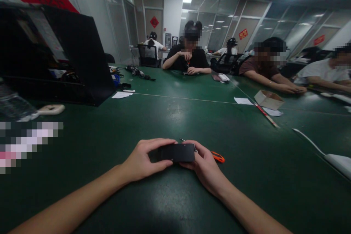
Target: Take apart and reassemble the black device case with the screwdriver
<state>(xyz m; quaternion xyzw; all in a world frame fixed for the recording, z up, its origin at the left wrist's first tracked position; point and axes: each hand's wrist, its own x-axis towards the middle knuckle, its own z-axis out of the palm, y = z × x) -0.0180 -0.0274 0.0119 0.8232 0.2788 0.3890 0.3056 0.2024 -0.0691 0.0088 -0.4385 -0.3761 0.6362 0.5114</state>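
A small flat black rectangular device is held just above the green table between both my hands. My left hand grips its left end with thumb below and fingers curled over the top. My right hand holds the right end with fingers wrapped round it. An orange-handled tool lies on the table just behind my right hand, its metal tip poking out near the device's top edge.
A large black open case stands at the left. A small cardboard box, papers and a red-and-white stick lie at the right. A white cable runs at the far right. Several people sit along the far and right sides.
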